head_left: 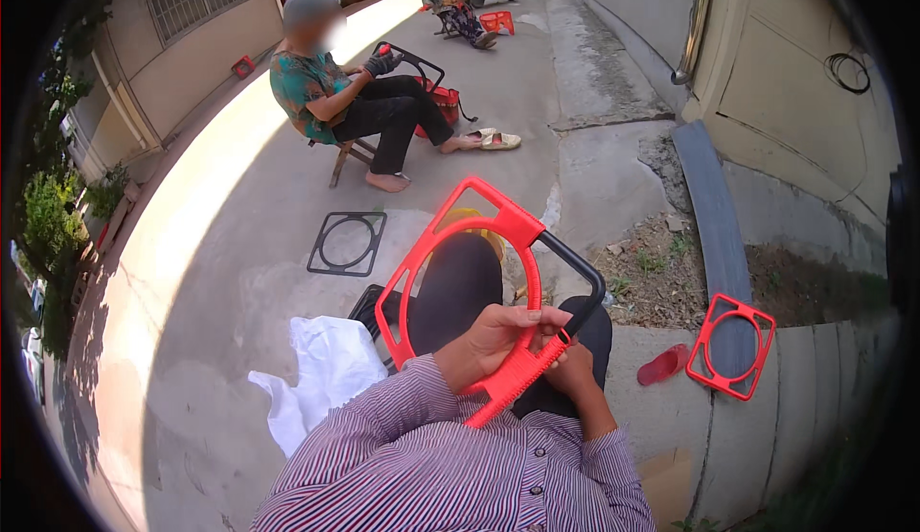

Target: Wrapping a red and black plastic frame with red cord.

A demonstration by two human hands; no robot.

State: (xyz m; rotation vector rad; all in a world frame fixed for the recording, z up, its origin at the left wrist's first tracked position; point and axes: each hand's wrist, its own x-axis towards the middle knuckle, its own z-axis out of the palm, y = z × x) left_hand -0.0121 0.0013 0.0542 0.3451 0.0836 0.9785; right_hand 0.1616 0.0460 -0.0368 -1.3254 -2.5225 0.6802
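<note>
A square frame with a round opening leans over my lap. Red strip or cord is wound tightly round most of it, while a black tube-like stretch shows bare at its right corner. My left hand is closed round its near side, thumb and fingers pinching close to where the red winding meets the black. Just under that edge, my right hand is closed against the frame by the ridged red winding; the frame hides part of its fingers. My dark-clothed knees are beneath the frame.
A black frame lies on the concrete ahead, a white cloth or bag at left. To the right are a red frame and a red slipper. A seated person holds a black frame; another person sits farther back.
</note>
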